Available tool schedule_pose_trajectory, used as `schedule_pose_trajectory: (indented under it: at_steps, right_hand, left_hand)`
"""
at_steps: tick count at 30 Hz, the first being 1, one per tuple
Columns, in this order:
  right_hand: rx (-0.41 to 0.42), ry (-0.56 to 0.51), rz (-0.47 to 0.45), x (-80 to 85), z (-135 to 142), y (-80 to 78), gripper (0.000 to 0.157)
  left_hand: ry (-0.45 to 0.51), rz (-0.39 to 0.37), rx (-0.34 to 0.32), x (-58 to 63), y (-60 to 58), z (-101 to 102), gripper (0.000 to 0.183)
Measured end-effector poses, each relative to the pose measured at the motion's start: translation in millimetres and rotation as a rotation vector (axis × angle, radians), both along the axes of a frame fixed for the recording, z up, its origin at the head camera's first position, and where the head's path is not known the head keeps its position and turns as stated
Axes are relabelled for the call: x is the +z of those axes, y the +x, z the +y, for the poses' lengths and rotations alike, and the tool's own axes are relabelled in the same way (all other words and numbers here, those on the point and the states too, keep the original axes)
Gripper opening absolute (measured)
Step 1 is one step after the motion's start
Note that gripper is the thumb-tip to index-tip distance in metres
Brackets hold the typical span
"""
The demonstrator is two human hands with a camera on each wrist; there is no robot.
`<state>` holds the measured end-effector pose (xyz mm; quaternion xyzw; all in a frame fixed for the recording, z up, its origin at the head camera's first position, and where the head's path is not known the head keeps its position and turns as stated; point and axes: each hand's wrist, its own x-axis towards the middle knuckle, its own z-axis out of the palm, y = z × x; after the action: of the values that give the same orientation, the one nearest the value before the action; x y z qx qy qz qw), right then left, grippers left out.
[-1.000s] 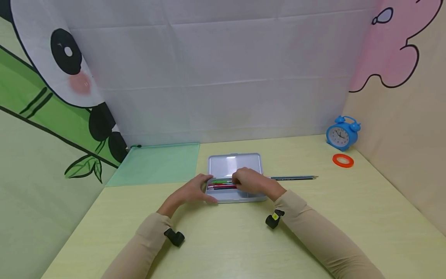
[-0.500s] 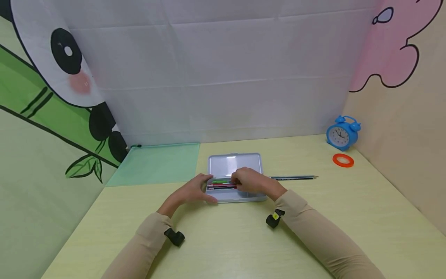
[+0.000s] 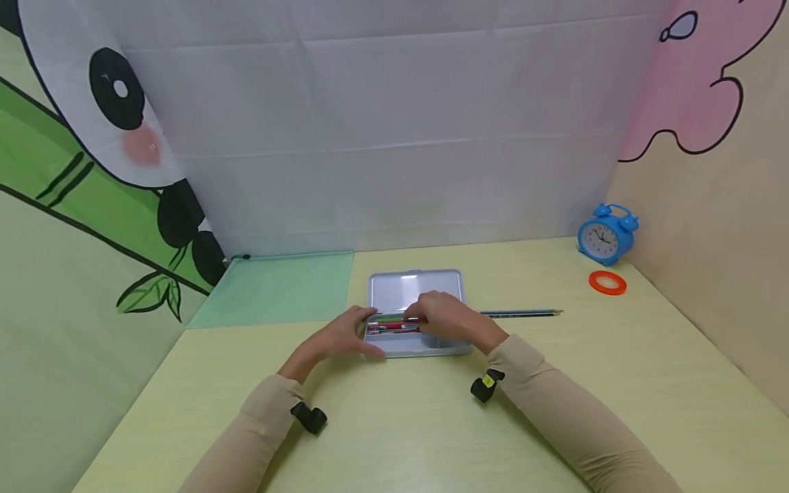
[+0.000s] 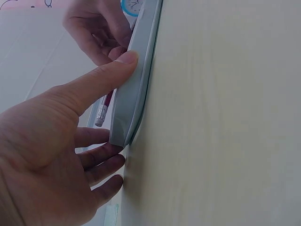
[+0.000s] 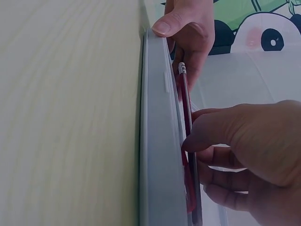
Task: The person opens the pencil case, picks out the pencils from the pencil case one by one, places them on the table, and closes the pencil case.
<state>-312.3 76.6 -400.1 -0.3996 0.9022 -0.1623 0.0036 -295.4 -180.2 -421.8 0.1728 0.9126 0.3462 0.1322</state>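
Note:
A grey pencil case (image 3: 401, 348) lies on the table with its lid (image 3: 385, 289) folded back. My left hand (image 3: 339, 337) grips the left end of the case, thumb on the near wall and fingers around the far side. Inside are a green item (image 3: 390, 319) and several red and dark pencils. Over the middle of the case, my right hand (image 3: 445, 317) pinches a dark red pencil (image 5: 186, 96) between thumb and fingers; its eraser end points left and is slightly raised. A dark pencil (image 3: 524, 313) extends right, its near end hidden behind my right hand.
A blue alarm clock (image 3: 605, 235) stands at the back right, with an orange ring (image 3: 607, 283) in front of it. A flat green mat (image 3: 277, 291) lies at the back left. White cloth (image 3: 394, 137) hangs behind the table.
My right hand's fingers have shifted slightly left over the case, and the pencils beneath them have moved a little. My left hand stays on the case's left end.

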Motion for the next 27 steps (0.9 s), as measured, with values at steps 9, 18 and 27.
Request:
schedule_pose_trajectory:
  at_steps: [9, 18, 27]
  right_hand:
    - [-0.034, 0.000, 0.030, 8.6, 2.8, -0.1, 0.030]
    - [-0.100, 0.010, 0.007, 13.9, 8.2, -2.5, 0.019]
    - [-0.113, -0.015, -0.044, 23.1, 17.9, -0.5, 0.017]
  left_hand:
    - [-0.010, 0.025, -0.004, 1.5, 0.0, 0.1, 0.103]
    - [-0.011, 0.012, 0.011, 1.1, 0.7, 0.8, 0.103]
    - [-0.014, 0.009, 0.013, -0.9, -0.7, 0.5, 0.106]
